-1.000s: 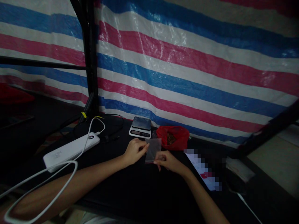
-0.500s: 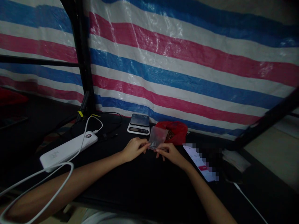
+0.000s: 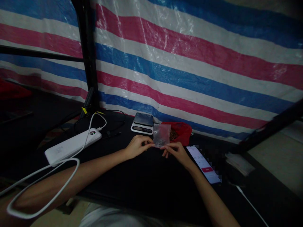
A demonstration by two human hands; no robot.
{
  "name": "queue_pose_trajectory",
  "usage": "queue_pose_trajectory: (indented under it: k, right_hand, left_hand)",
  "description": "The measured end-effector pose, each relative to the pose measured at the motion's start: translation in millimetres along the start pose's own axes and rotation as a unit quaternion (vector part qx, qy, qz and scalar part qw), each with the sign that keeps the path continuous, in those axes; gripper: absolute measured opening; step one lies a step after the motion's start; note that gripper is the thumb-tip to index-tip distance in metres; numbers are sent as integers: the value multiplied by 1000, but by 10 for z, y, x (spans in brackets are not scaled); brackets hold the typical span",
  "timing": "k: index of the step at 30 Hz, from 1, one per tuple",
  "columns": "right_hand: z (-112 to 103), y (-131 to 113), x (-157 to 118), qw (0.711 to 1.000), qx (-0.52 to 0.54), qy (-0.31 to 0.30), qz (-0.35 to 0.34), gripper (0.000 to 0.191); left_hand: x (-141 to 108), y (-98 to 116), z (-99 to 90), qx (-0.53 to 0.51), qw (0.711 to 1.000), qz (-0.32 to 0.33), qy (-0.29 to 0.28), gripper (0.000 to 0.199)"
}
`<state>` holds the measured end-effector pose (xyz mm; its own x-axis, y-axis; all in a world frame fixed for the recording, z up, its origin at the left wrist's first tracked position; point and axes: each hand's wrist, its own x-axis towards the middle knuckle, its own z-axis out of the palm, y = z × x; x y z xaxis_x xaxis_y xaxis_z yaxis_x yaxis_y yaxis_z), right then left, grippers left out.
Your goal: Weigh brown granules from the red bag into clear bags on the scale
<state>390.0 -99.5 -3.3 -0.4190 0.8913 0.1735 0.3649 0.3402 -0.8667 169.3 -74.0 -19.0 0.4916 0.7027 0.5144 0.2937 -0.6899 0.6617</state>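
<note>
A small clear plastic bag is held up between both hands, its near edge pinched at the two corners. My left hand is closed on the left corner, thumb and forefinger together. On the right corner my right hand pinches in the same way. Just behind the bag lies a red bag with small brown pieces showing in its mouth. To the left of it stands a small white digital scale with a dark plate on top. Whether the clear bag holds anything cannot be made out.
A white power bank with a looped white cable lies at left, the loop crossing my left forearm. A lit phone and a stack of clear bags lie at right. Striped sheeting hangs behind the black tabletop.
The clear bag has turned from slanted to more upright and square-on, both hands still pinching its near edge. The whole view has shifted slightly.
</note>
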Motion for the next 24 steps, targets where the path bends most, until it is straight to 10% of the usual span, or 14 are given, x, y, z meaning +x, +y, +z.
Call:
queue_pose_trajectory:
  k: [19, 24]
  right_hand:
    - [48, 11, 11, 1000, -4, -11, 10, 44]
    - [40, 64, 22, 992, -104, 69, 3, 40]
  left_hand:
    - [9, -91, 55, -25, 999, -42, 22, 29]
    - [34, -152, 54, 6, 999, -53, 7, 30]
